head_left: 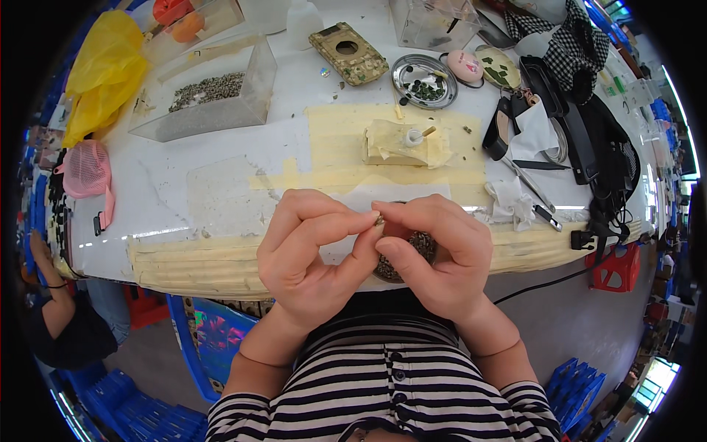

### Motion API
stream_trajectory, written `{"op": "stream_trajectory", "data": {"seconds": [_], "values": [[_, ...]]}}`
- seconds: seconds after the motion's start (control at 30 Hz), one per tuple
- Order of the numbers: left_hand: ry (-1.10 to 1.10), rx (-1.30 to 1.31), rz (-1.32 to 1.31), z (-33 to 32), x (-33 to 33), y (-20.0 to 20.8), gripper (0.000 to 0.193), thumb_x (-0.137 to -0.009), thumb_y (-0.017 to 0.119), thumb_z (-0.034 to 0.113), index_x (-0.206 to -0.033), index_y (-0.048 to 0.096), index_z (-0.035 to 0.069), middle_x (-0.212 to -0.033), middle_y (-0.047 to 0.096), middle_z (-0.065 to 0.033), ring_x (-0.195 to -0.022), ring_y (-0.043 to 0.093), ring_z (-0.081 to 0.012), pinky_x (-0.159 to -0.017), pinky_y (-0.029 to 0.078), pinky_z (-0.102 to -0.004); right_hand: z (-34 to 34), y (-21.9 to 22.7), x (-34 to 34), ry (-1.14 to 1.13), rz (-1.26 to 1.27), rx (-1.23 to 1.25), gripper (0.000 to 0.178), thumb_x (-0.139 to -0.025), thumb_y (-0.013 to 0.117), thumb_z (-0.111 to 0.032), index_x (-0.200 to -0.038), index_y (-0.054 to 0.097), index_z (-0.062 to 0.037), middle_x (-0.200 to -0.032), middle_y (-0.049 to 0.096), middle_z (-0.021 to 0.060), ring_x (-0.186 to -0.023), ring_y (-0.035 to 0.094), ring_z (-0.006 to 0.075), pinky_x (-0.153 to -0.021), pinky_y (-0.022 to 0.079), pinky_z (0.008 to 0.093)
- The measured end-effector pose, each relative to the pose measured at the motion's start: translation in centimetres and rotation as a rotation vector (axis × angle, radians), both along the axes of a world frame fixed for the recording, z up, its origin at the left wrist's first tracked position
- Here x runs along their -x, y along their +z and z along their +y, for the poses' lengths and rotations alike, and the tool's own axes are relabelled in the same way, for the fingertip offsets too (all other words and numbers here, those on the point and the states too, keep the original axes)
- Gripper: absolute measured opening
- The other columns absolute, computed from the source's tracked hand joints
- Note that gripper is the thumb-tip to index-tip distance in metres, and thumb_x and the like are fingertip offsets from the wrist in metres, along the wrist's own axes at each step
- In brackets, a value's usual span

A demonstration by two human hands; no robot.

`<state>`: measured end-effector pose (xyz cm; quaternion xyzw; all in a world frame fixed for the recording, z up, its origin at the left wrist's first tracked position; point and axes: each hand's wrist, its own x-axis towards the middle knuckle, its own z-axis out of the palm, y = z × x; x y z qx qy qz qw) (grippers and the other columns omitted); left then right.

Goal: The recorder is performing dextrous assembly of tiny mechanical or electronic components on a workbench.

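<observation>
My left hand (313, 254) pinches a tiny greyish-brown piece (380, 220) between thumb and forefinger, just over the table's near edge. Its exact kind is too small to make out. Facing it, my right hand (442, 250) is curled, with the forefinger tip meeting the piece and the thumb a little below. What its other fingers hold, if anything, is hidden. Under and between the hands stands a round container (388, 274) of many small grey-brown pieces, partly covered by my right hand. Beyond them, a small white pot with a stick (417, 138) stands on a tape-wrapped block (377, 152).
A clear bin (199, 125) of small pieces and a yellow bag (107, 66) lie left. Behind are a camouflage-patterned box (348, 53) and a metal dish (425, 81) of dark green bits. Tools, a knife (547, 216) and black straps crowd the right. Another person (70, 324) sits at left.
</observation>
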<state>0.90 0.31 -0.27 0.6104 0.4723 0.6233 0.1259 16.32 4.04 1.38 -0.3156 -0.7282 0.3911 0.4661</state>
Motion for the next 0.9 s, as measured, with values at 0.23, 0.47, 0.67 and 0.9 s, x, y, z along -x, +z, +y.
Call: {"op": "stream_trajectory", "data": {"seconds": [0.23,0.47,0.67,0.9], "values": [[0.031,0.037,0.006,-0.12,-0.28,0.02,0.026,-0.065,0.079,-0.007,-0.088,0.071,0.002,-0.082,0.062,-0.0064,-0.073,0.058,-0.0185,-0.063,0.046,-0.0272,-0.11,0.01,-0.11,-0.037,-0.005,-0.073,0.027,-0.073,0.079,-0.004,-0.098,0.072,-0.0018,-0.081,0.066,0.0066,-0.067,0.063,0.0150,-0.057,0.051,0.0249],[0.025,0.047,-0.013,-0.02,-0.11,-0.27,0.026,-0.065,0.077,-0.008,-0.088,0.071,0.001,-0.082,0.062,-0.0067,-0.073,0.058,-0.0184,-0.063,0.046,-0.0266,-0.13,0.15,0.12,-0.088,-0.107,-0.333,0.033,-0.067,0.080,-0.003,-0.099,0.072,-0.0029,-0.080,0.066,0.0063,-0.065,0.062,0.0160,-0.055,0.049,0.0245],[0.000,-0.015,0.021,-0.02,-0.04,0.09,0.028,-0.064,0.078,-0.008,-0.089,0.071,0.003,-0.082,0.062,-0.0057,-0.073,0.058,-0.0181,-0.062,0.046,-0.0269,-0.31,-0.12,0.08,0.078,0.170,0.312,0.022,-0.079,0.075,-0.002,-0.100,0.070,0.0007,-0.083,0.068,0.0085,-0.072,0.068,0.0136,-0.063,0.054,0.0230],[0.030,0.016,0.035,0.06,-0.21,-0.06,0.028,-0.064,0.078,-0.007,-0.089,0.071,0.003,-0.081,0.062,-0.0057,-0.073,0.058,-0.0184,-0.062,0.046,-0.0270,-0.57,0.42,0.18,-0.064,0.040,0.028,0.021,-0.077,0.077,-0.003,-0.098,0.071,-0.0015,-0.083,0.068,0.0083,-0.071,0.068,0.0143,-0.060,0.054,0.0232]]}}
